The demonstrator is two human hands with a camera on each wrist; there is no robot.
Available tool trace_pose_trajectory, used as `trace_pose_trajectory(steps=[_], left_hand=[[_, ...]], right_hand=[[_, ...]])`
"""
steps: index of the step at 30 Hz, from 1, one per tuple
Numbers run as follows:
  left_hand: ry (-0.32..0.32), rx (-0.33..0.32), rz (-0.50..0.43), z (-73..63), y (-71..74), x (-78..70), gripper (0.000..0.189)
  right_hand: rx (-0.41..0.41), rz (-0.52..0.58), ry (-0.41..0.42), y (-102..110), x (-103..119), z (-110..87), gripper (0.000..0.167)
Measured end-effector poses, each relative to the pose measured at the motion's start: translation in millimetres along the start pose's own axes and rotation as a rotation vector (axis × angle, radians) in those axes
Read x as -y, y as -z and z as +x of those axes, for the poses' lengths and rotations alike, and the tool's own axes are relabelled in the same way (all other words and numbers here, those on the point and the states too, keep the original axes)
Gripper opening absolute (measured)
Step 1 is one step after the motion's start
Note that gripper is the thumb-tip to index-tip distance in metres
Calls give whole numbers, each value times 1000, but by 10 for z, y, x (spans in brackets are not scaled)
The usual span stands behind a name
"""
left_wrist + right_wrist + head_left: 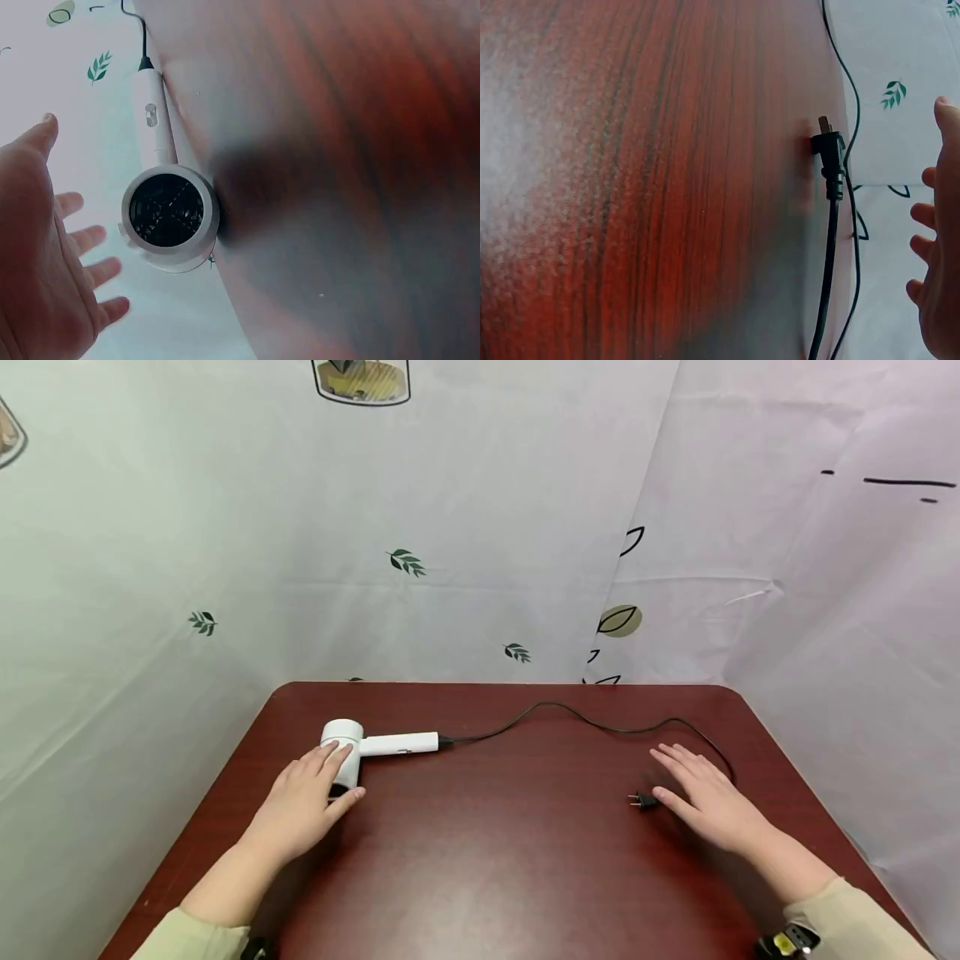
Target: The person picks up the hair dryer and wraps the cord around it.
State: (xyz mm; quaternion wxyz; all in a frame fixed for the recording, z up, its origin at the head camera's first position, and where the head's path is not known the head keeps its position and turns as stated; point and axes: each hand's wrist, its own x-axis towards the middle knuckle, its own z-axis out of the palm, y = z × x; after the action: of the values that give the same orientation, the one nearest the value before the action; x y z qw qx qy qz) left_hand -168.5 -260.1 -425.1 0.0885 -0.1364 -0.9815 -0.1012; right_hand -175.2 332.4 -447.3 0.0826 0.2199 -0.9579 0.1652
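A white hair dryer (pixel 397 744) lies on the left part of the table, its handle pointing right. In the left wrist view the round dark grille (pixel 166 210) of the dryer faces the camera. My left hand (pixel 296 806) is held over the near side of the dryer's head, fingers straight and thumb spread; in the left wrist view a gap shows between fingers and dryer. On the right, my right hand (pixel 708 802) hovers with extended fingers beside the black two-prong plug (pixel 643 800). The right wrist view shows the plug (pixel 829 154) apart from the fingers.
A thin black cord (pixel 600 724) runs from the dryer's handle across the back of the dark red wooden table (pixel 495 835) and curves round to the plug. Behind and beside the table hang pale printed sheets (pixel 480 527). Light sleeves and wrist straps show at the bottom.
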Motion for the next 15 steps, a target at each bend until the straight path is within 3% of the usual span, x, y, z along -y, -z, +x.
trace_pose_trajectory(steps=[3,8,12,15], left_hand=[[83,13,-8,40,41,51,74],[277,135,-79,130,139,171,85],[379,221,-129,217,202,293,93],[426,279,-150,286,216,371,97]], right_hand=[[-12,-23,27,4,2,37,56],[-37,-88,107,8,-4,114,43],[10,-115,129,33,9,183,34],[92,-130,101,67,35,221,30]])
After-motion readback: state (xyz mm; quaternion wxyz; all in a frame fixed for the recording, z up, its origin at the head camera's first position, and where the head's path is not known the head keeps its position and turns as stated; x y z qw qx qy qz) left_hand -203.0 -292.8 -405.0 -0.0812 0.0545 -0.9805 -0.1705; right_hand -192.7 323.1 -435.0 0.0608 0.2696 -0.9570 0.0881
